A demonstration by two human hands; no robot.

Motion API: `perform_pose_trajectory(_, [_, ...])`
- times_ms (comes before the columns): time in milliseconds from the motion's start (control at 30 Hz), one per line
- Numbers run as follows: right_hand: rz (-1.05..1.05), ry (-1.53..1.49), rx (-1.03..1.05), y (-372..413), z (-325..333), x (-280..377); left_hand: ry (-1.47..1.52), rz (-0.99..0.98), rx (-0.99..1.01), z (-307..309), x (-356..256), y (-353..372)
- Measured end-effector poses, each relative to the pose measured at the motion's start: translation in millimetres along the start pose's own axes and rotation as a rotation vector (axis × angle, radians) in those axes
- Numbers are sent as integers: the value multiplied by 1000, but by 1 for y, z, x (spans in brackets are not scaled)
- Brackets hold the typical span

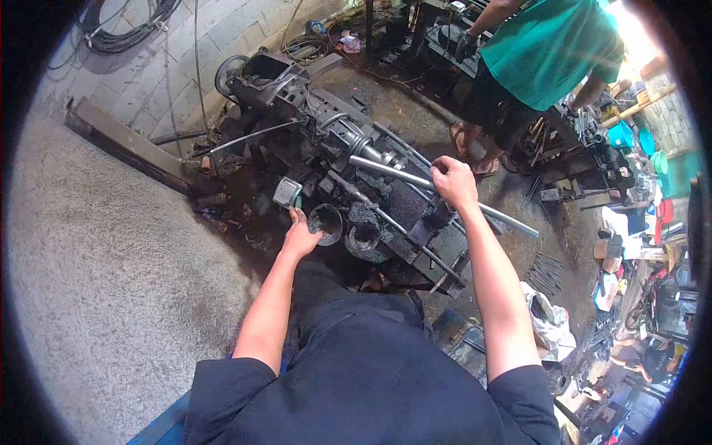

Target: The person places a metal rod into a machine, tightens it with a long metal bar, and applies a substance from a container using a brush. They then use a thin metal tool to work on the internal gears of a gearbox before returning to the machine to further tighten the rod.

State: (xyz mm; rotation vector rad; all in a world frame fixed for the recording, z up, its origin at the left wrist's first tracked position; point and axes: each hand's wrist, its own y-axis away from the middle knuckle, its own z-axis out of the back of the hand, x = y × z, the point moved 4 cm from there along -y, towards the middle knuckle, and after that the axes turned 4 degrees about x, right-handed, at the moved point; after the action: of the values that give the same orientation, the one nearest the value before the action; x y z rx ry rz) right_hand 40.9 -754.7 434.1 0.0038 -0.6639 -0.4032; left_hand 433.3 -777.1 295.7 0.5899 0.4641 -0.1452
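Right hand [454,182]: grip closed fully around a long silver metal bar [393,172], fingers wrapped over the top of it. The bar lies at a slant across the upper side of a dark, greasy cast-metal machine assembly [326,126]. One end rests near the middle of the assembly. The other end juts out past the hand to the right, over the oil-stained floor [415,119].

Left hand [300,236]: raised at the near left edge of the assembly, fingertips up against the lower edge of a small grey squarish metal part [287,191]. The back of the hand faces the camera, so I cannot tell whether the grip is closed on the part or only touching it. A round dark cup-shaped opening [326,222] sits just beside this hand, to its right.

Surroundings: the assembly stands on the floor, with a pale rough concrete surface [111,282] to its left. A dark steel beam [126,144] lies between that surface and a paved area. Coiled black cables [126,30] lie at the upper left. A second person in a teal shirt [552,44] stands beyond the assembly, at a cluttered counter [452,52].
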Motion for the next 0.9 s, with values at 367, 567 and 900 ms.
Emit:
perform_pose_trajectory(367, [-65,28,13,1,2,-2,-25,4,-39,-3,0,-1])
perform_pose_trajectory(567, [-48,62,-11,3,3,1,-25,13,-40,-3,1,0])
perform_pose_trajectory(900, [-76,46,-17,4,5,-1,-34,8,-30,-1,2,1])
